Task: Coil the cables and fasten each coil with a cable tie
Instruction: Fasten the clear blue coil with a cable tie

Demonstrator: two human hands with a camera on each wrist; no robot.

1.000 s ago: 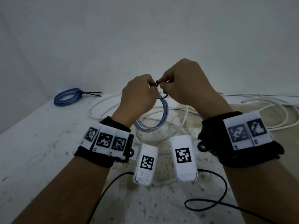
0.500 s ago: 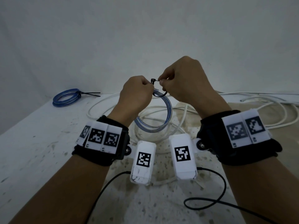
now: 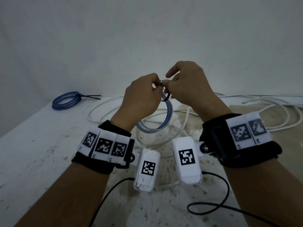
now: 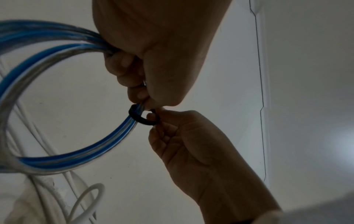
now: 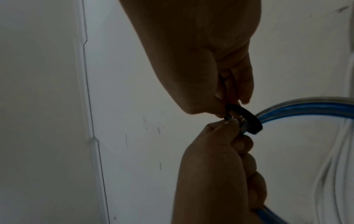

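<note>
A coil of clear-and-blue cable hangs in the air above the table, gripped at its top by my left hand. A black cable tie loops loosely around the coil's strands just beside that grip. My right hand pinches the tie at its head with thumb and fingertips, its index finger lifted. The tie's tail is hidden between the hands.
A second blue coil, fastened with a black tie, lies at the table's far left. Loose white cables sprawl over the table behind and under my hands. Black wrist-camera leads trail near me. A wall stands close behind.
Both hands have risen slightly with the coil. The tie's loop has drawn smaller around the strands, and my right index finger has lifted off.
</note>
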